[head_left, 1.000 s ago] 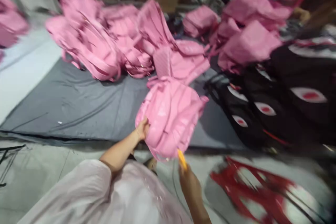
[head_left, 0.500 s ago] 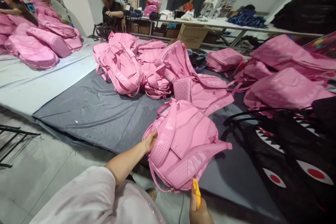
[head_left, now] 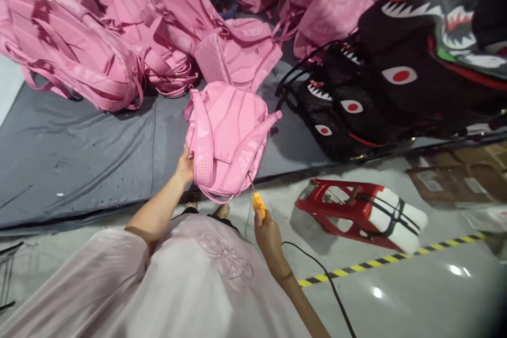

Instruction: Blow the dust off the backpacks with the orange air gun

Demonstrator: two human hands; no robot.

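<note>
your left hand [head_left: 185, 166] closed on side of small pink fabric backpack [head_left: 224, 132]; fingertips partly hidden, exact wrap can't tell. backpack just right of left fingers, straps up, at near edge of grey cloth-covered table [head_left: 95, 153]. your right hand [head_left: 270, 235] closed round yellow-handled tool [head_left: 259, 206], thin shaft reaching from fingers to backpack's lower side. brace fabric firmly, steer shaft with small wrist moves, spare strap, left fingers clear of tip. heaped pink backpacks [head_left: 79, 47] beyond left fingers.

No words or numbers can be read, and the little pale patches [head_left: 431, 184] on the brown thing [head_left: 451, 182] look too blurry.
</note>
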